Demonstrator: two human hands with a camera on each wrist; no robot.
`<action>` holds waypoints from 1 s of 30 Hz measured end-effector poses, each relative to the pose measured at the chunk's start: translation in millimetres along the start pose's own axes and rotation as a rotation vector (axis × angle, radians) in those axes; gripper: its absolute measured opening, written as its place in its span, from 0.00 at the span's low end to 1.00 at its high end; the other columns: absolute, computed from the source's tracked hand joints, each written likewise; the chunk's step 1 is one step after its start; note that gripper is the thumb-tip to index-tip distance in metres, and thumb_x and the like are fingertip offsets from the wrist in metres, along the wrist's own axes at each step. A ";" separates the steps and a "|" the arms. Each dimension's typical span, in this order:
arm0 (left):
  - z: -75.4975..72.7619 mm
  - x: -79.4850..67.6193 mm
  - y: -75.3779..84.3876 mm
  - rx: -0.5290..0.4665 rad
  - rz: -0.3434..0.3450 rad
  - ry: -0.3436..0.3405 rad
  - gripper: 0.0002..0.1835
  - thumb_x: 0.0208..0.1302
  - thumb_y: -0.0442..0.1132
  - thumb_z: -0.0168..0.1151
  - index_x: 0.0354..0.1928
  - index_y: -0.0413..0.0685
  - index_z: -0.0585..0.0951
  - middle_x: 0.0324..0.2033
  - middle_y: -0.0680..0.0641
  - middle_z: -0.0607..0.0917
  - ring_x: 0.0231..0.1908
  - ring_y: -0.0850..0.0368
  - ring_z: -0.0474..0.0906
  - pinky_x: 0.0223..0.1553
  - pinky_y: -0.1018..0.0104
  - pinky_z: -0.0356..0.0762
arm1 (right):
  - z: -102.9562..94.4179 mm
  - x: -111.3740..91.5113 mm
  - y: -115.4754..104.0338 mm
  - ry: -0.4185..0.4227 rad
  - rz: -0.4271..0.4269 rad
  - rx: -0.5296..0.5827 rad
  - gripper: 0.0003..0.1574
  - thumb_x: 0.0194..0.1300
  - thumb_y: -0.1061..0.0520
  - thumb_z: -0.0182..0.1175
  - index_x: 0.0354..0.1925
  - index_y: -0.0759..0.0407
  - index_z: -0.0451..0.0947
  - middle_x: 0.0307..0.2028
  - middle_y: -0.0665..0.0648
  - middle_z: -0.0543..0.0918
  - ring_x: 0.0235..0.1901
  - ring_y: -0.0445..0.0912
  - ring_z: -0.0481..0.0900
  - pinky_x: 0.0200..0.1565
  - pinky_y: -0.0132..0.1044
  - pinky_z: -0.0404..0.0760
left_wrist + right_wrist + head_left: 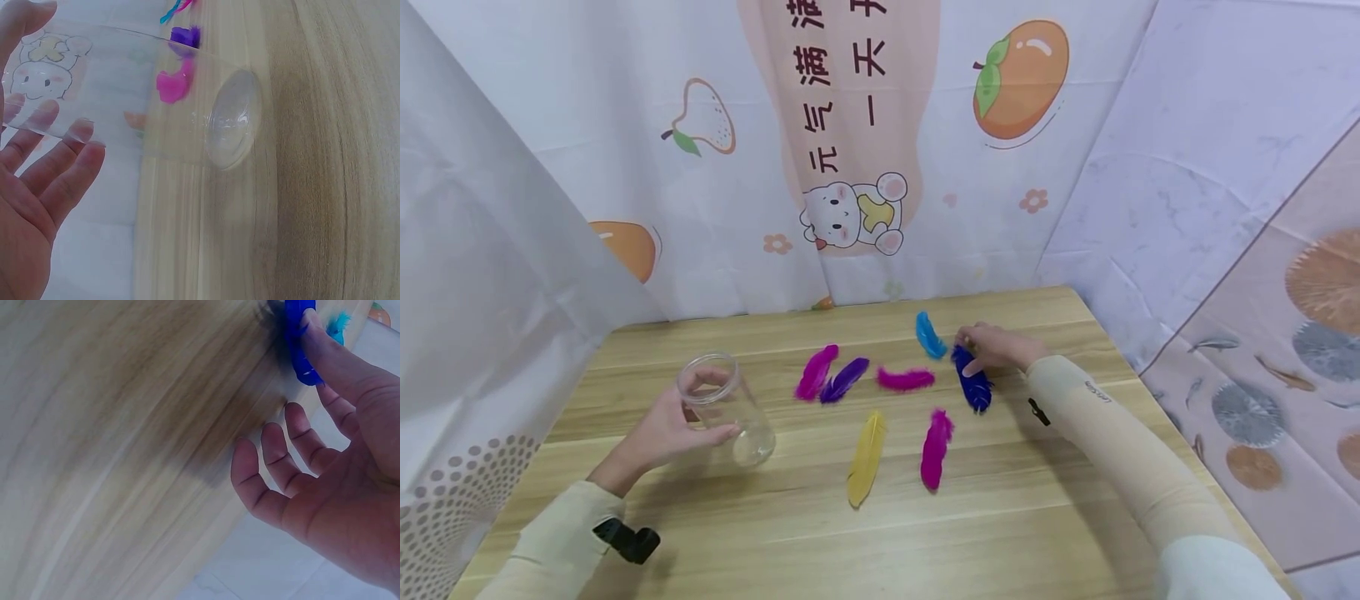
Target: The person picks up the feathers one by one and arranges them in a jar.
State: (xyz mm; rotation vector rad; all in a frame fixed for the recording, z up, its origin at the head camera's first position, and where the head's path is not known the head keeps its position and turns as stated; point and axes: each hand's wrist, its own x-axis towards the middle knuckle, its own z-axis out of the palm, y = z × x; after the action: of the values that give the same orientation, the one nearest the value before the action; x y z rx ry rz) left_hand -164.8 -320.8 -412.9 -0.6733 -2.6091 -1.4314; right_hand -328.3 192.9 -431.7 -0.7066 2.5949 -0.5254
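Observation:
My left hand (pixel 664 429) grips a clear, open-topped jar (pixel 747 421) round its upper side, thumb toward me. The jar leans a little, and the left wrist view shows its round base (pixel 236 119) close over the wood. At the far right of the table, my right hand (pixel 1000 346) pinches a dark blue feather (pixel 977 392) between thumb and forefinger. The other fingers (pixel 247 464) of that hand are bent and hold nothing. A light blue feather (pixel 929 336) lies just left of the right hand.
Between the hands lie a yellow feather (pixel 867 460), a purple feather (pixel 846 380), and magenta feathers at the left (pixel 817 372), middle (pixel 906 380) and front (pixel 935 450). A printed curtain (pixel 925 167) hangs behind the wooden table (pixel 820 542).

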 end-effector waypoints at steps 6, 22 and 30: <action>-0.8 0.9 0.2 -0.018 0.011 -0.004 0.38 0.49 0.27 0.79 0.61 0.46 0.71 0.52 0.46 0.78 0.47 0.60 0.81 0.37 0.61 0.85 | -0.2 0.6 0.4 0.009 -0.010 0.021 0.30 0.62 0.57 0.73 0.56 0.65 0.72 0.55 0.69 0.75 0.58 0.63 0.73 0.61 0.56 0.74; -1.3 1.2 0.3 0.007 -0.006 -0.015 0.38 0.49 0.28 0.80 0.61 0.47 0.70 0.53 0.48 0.77 0.48 0.61 0.80 0.38 0.59 0.85 | 1.3 4.1 2.3 -0.016 -0.023 0.052 0.25 0.63 0.60 0.72 0.52 0.66 0.71 0.49 0.65 0.79 0.52 0.56 0.77 0.57 0.52 0.77; -1.0 0.3 1.1 0.002 -0.010 -0.017 0.38 0.50 0.28 0.80 0.62 0.48 0.70 0.53 0.47 0.77 0.47 0.59 0.79 0.35 0.60 0.84 | 0.8 4.5 3.8 -0.041 -0.049 0.013 0.16 0.64 0.60 0.72 0.43 0.65 0.76 0.36 0.56 0.79 0.37 0.46 0.73 0.46 0.43 0.79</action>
State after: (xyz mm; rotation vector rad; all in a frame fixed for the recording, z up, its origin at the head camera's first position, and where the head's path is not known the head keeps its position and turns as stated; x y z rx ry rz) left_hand -164.7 -321.0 -411.4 -0.6767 -2.6300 -1.4326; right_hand -333.0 193.3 -435.3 -0.7702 2.5392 -0.5366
